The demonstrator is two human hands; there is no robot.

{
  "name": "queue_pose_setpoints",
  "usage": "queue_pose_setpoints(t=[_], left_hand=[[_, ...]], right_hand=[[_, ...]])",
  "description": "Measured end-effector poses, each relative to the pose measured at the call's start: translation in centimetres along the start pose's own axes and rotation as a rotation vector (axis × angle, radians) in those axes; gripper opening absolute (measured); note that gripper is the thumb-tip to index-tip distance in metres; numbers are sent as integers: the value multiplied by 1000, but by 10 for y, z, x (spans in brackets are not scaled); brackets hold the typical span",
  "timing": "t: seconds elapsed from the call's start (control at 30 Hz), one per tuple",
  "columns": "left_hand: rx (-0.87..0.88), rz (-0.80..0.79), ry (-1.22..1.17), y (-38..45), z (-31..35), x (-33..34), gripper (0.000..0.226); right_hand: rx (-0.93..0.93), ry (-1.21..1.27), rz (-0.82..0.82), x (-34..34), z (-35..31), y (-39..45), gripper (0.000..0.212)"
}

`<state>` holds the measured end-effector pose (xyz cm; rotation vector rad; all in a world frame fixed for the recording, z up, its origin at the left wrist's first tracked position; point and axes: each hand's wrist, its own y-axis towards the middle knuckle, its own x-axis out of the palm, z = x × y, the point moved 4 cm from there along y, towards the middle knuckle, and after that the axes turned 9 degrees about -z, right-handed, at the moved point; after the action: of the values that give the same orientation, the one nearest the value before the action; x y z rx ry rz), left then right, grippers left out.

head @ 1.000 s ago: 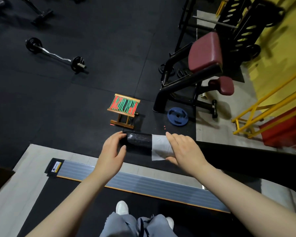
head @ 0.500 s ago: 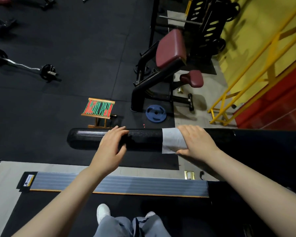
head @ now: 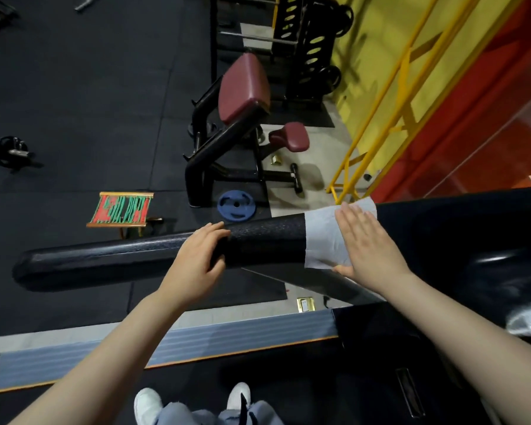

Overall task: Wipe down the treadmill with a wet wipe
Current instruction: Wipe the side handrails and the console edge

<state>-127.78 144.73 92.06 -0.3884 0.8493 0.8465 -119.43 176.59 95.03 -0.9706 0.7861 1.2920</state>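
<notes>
White wet wipe (head: 325,240) under my flat right hand (head: 368,240) mid-frame, left hand (head: 196,265) gripping the treadmill handrail (head: 111,262); I judge console and deck unwiped.

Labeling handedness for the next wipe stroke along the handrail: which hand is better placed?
Right. The right hand lies flat on the wet wipe, which is draped over the handrail. The left hand only grips bare rail, apart from the wipe, likely steadying.

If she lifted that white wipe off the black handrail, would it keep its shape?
Probably not. The wet wipe drapes around the handrail, so it looks floppy and light. It may cling slightly, since it lies flat under her right hand.
</notes>
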Motion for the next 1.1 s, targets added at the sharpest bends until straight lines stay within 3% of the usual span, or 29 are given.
queue_pose_setpoints(t=[0.07, 0.23, 0.37, 0.57, 0.73, 0.87, 0.97, 1.1], left_hand=[[42, -13, 4, 8, 13, 9, 51], [109, -54, 6, 24, 36, 32, 51], [128, -66, 36, 37, 41, 35, 53], [40, -8, 77, 41, 20, 17, 52], [-120, 80, 58, 24, -23, -21, 43], [-201, 82, 40, 3, -64, -43, 43], [-248, 74, 6, -8, -92, -60, 41], [-285, 97, -92, -26, -124, -87, 36]], right_hand=[[78, 0, -47, 13, 7, -23, 130], [335, 50, -53, 36, 23, -82, 106], [403, 161, -47, 43, 22, -99, 105], [394, 265, 54, 39, 16, -110, 75], [232, 311, 138, -1, 7, -34, 66], [163, 374, -91, -44, -21, 53, 40], [132, 393, -438, -57, -53, 105, 65], [78, 484, -713, -64, -114, 146, 91]])
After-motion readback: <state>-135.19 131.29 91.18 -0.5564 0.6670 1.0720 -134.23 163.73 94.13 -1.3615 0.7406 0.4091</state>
